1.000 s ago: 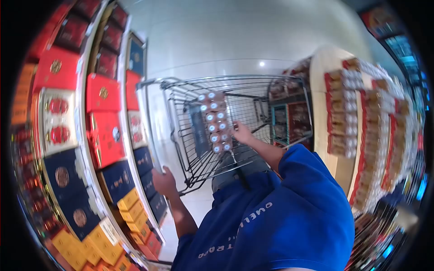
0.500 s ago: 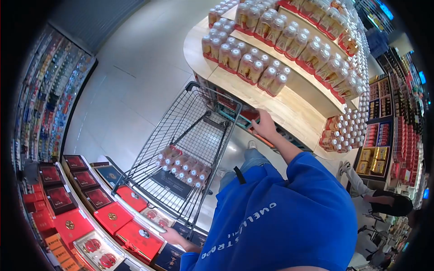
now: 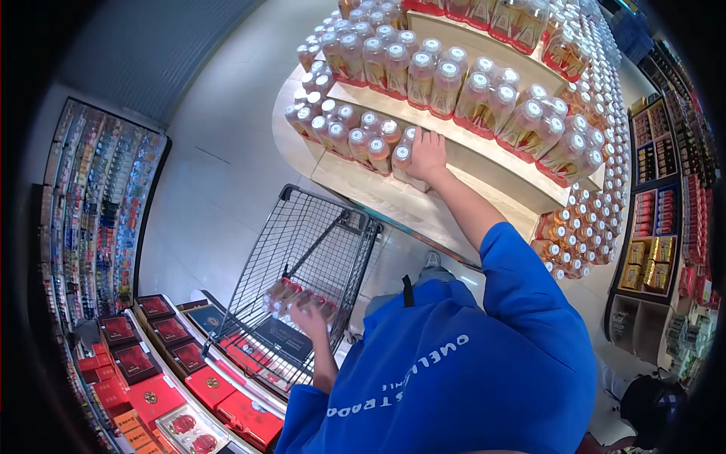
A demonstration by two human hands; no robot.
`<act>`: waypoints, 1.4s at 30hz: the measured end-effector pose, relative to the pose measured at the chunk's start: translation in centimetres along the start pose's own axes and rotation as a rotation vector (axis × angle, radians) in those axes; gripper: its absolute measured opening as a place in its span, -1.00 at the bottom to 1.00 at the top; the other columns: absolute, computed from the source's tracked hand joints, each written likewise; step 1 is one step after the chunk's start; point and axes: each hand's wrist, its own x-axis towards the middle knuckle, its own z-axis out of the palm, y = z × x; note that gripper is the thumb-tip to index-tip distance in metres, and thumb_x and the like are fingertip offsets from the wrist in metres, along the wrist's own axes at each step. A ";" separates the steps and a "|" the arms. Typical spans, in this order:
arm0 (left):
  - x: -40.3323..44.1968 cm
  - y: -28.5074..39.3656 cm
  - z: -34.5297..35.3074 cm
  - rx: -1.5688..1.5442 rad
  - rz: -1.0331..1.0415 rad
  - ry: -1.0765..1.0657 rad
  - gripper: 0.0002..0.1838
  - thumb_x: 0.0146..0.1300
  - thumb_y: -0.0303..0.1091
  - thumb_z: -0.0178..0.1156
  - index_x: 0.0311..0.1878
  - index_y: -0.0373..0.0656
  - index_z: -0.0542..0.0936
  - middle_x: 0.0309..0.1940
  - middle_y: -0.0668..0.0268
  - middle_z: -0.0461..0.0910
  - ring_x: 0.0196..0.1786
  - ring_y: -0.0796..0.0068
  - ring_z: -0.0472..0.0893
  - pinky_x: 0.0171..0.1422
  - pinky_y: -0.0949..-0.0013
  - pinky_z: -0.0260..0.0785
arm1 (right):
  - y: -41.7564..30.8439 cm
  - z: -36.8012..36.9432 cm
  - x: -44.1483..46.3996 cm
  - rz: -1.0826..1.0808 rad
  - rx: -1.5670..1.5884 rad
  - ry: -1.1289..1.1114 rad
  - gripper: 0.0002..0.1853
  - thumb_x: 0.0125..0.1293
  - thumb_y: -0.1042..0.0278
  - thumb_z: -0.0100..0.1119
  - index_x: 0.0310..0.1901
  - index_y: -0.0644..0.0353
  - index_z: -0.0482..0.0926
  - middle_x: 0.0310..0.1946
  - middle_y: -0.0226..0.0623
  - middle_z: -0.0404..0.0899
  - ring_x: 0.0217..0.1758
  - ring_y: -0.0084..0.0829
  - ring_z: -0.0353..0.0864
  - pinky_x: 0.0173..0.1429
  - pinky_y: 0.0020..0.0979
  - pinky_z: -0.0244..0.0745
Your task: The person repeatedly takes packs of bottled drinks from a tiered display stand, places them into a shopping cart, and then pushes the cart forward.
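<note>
On the lower tier of the display, my right hand (image 3: 428, 157) has its fingers bent over the top of a shrink-wrapped pack of bottles (image 3: 404, 160) with white caps. The pack stands upright at the end of a row, and my hand partly hides it. Lower left, my left hand (image 3: 310, 321) hangs over the shopping cart (image 3: 261, 261), fingers apart, holding nothing. Beneath and beside it are packs of similar bottles (image 3: 281, 293) inside the cart; whether the fingers touch them is unclear.
The tiered wooden display (image 3: 355, 181) carries many more bottle packs. Red gift boxes (image 3: 208, 384) line a low stand left of the cart. A goods rack (image 3: 98, 219) stands far left, and a person (image 3: 652, 408) is at the lower right.
My right hand has moved from beside the display's edge up to the bottle pack. My left hand has left the cart's handle and come over the packs in the cart.
</note>
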 end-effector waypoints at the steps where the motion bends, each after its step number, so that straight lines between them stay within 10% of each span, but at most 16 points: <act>1: 0.3 1.5 2.9 0.031 0.067 -0.146 -0.53 0.31 -0.35 0.28 0.21 -0.39 0.51 0.14 -0.13 0.54 0.26 -0.12 0.50 0.45 -0.01 0.27 | -0.1 -0.3 0.3 0.010 0.028 -0.024 0.19 0.05 -0.27 0.45 0.53 0.40 0.15 0.32 0.02 0.42 0.50 -0.03 0.28 0.62 0.05 0.06; 17: 1.1 2.8 15.1 0.251 -0.052 -0.846 -0.24 0.23 0.02 0.36 0.28 -0.42 0.45 0.19 -0.23 0.52 0.30 -0.25 0.51 0.38 -0.08 0.38 | 1.4 -2.3 -2.5 0.190 0.055 -0.341 0.13 -0.15 -0.08 0.63 0.42 0.25 0.23 0.19 -0.01 0.57 0.36 -0.07 0.50 0.39 0.08 0.39; 27: 5.0 8.6 15.8 -0.188 -0.021 -0.677 -0.35 0.34 -0.12 0.32 0.32 -0.42 0.44 0.31 -0.13 0.45 0.39 -0.07 0.42 0.52 0.02 0.23 | 3.1 -2.9 -11.3 0.195 0.289 -0.071 0.28 -0.27 0.07 0.68 0.51 0.24 0.11 0.09 0.08 0.63 0.25 0.02 0.61 0.34 0.09 0.49; 36: 6.2 26.4 16.3 -1.325 -0.528 -1.526 -0.36 0.64 0.21 -0.11 0.44 -0.14 0.44 0.35 0.09 0.54 0.31 0.13 0.59 0.40 0.10 0.46 | 4.2 -12.4 -26.0 0.410 1.438 0.207 0.18 -0.21 0.30 0.72 0.49 0.27 0.22 0.25 -0.11 0.55 0.29 -0.19 0.60 0.43 -0.19 0.47; 42: 2.5 34.4 13.4 -0.950 -0.682 -1.781 -0.28 0.61 0.31 -0.18 0.45 -0.10 0.44 0.30 0.10 0.60 0.33 0.10 0.60 0.42 -0.01 0.50 | 4.4 -8.2 -31.4 0.710 1.871 0.257 -0.07 0.02 0.33 0.55 0.46 0.31 0.33 0.19 -0.08 0.61 0.24 -0.25 0.64 0.37 -0.23 0.54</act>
